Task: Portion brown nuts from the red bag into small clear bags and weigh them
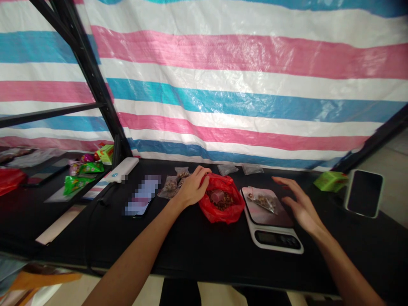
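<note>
1. The left hand [192, 188] lies on the left rim of the red bag [219, 212], fingers curled over the plastic. This grip seems to pin the bag and hold its mouth wide.
2. The bag sits on the table [197, 248] just left of the scale [270, 227]. It holds brown bits and a small pink cup [217, 195], so its contents are within short reach of the weighing plate.
3. The right hand [301, 204] hovers at the scale's right edge, fingers spread and holding nothing.
4. A clear packet [263, 202] with some brown bits lies flat on the plate, above the display.
5. Filled packets [172, 183] lie just left of the left hand, apart from the scale, likely set aside as a group.
6. Empty packets [239, 169] lie behind the bag, against the striped tarp [242, 93].
</note>
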### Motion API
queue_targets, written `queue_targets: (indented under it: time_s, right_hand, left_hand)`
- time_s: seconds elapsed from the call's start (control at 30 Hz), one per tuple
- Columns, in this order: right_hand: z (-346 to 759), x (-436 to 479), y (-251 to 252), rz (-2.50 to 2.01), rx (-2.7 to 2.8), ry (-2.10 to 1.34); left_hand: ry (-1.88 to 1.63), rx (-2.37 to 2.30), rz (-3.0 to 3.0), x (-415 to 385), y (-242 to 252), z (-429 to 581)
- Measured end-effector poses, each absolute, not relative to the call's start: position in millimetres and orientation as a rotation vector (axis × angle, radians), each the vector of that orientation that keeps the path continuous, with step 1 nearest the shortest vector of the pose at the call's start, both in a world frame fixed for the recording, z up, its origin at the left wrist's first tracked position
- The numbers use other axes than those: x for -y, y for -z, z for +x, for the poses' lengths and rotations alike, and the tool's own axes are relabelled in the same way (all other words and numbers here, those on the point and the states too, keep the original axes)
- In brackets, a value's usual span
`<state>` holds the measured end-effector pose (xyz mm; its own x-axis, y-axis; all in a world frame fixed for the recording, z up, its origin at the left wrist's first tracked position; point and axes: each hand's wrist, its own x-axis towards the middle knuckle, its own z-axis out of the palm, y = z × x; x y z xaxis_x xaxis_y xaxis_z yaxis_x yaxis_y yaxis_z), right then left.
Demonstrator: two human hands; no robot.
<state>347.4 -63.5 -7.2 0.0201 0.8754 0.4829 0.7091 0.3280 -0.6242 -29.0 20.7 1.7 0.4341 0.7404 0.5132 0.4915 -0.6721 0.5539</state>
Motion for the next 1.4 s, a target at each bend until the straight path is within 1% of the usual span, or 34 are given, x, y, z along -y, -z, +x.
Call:
queue_targets:
  time_s: [0.13, 0.23, 0.4, 0.83, 1.0, 1.17, 1.27, 1.4]
  right_hand:
    - [369.4, 62.0, 33.5, -1.452, 1.408, -0.232]
    - [373.8, 63.0, 38.5, -1.435, 1.327, -0.256]
    - [366.7, 64.6, 37.1, -1.441, 1.347, -0.271]
    - [357.4, 70.1, 33.4, -1.437, 1.507, -0.260]
    - [349.6, 73.2, 18.3, -1.445, 1.635, -0.201]
    - [321.9, 65.8, -5.0, -1.469, 1.991, -0.162]
    - [300.0, 55.1, -16.6, -1.428, 2.115, -0.237]
    - [269.6, 36.8, -33.3, -1.287, 2.026, -0.383]
  left_hand:
    - [-1.088, -1.063, 2.368, -23.0, 0.2, -29.8]
    - [-1.073, -1.090, 2.369, -24.0, 1.5, -30.4]
    - [-1.010, -1.062, 2.389, -22.6, 1.9, -28.4]
    - [-1.023, -1.046, 2.387, -23.2, 3.1, -28.6]
    - [-1.055, -1.056, 2.375, -20.7, 1.3, -27.6]
    - [-1.165, -1.024, 2.406, -18.0, -4.6, -28.5]
    - [-1.191, -1.031, 2.406, -17.3, -5.8, -27.9]
    - [-1.072, -0.983, 2.318, -17.9, 2.7, -21.5]
